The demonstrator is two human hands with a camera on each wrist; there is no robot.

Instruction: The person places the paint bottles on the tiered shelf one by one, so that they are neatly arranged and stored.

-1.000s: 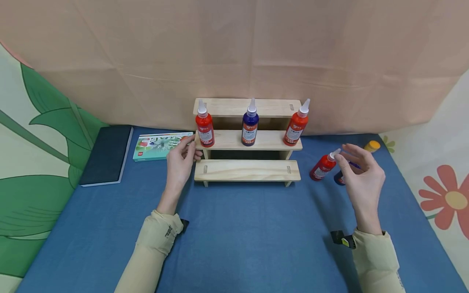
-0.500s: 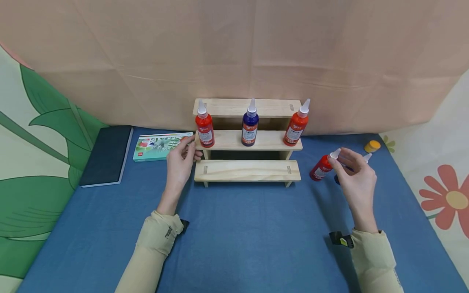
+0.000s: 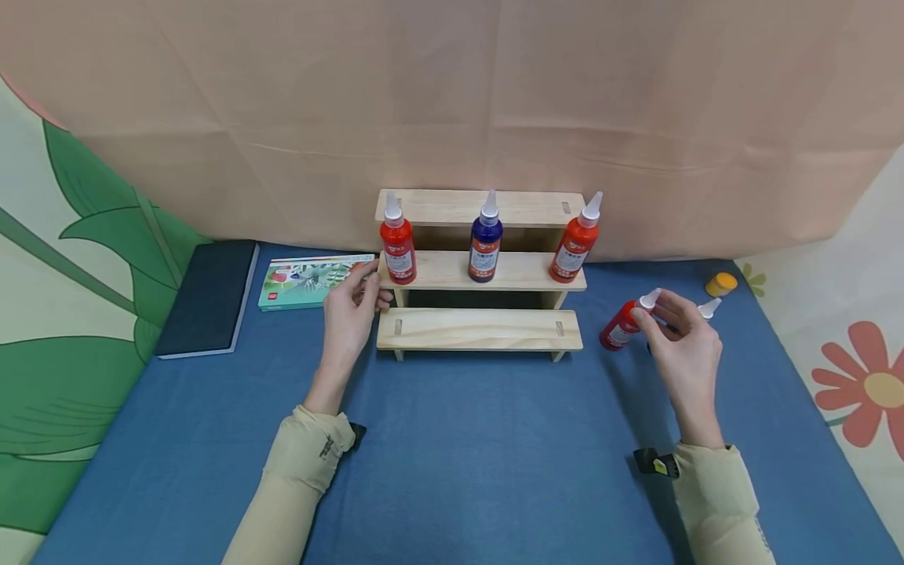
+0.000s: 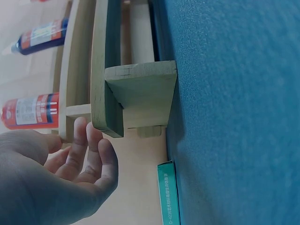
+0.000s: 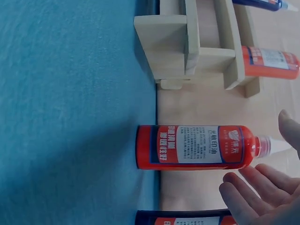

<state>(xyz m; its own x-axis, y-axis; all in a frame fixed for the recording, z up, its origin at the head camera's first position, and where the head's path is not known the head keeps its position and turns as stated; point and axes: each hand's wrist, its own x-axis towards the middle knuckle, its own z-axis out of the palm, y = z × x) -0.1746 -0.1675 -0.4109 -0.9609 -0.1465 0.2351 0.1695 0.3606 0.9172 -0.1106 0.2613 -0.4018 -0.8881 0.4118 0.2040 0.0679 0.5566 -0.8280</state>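
My left hand [image 3: 351, 310] is at the left end of the three-step wooden stand [image 3: 480, 329]; in the left wrist view its loosely bent fingertips [image 4: 80, 129] are right at the step ends. A red bottle [image 3: 399, 255], a blue bottle [image 3: 484, 255] and another red bottle [image 3: 570, 255] stand on the middle step. To the stand's right, my right hand [image 3: 681, 345] is around the white nozzle of a red bottle [image 5: 201, 146] upright on the cloth. Thumb and fingers are spread apart there, the thumb clear of the nozzle. Behind this hand is a blue bottle [image 5: 187, 219], mostly hidden.
A yellow cap [image 3: 721, 284] is at the back right of the blue cloth [image 3: 487, 455]. Back left lie a dark notebook [image 3: 207, 298] and a green box [image 3: 304, 290], close to my left hand. A beige curtain [image 3: 452, 102] hangs behind the stand.
My right hand has moved left and slightly down to the top of the nearer red bottle, uncovering the blue bottle's nozzle. My left hand stays at the stand.
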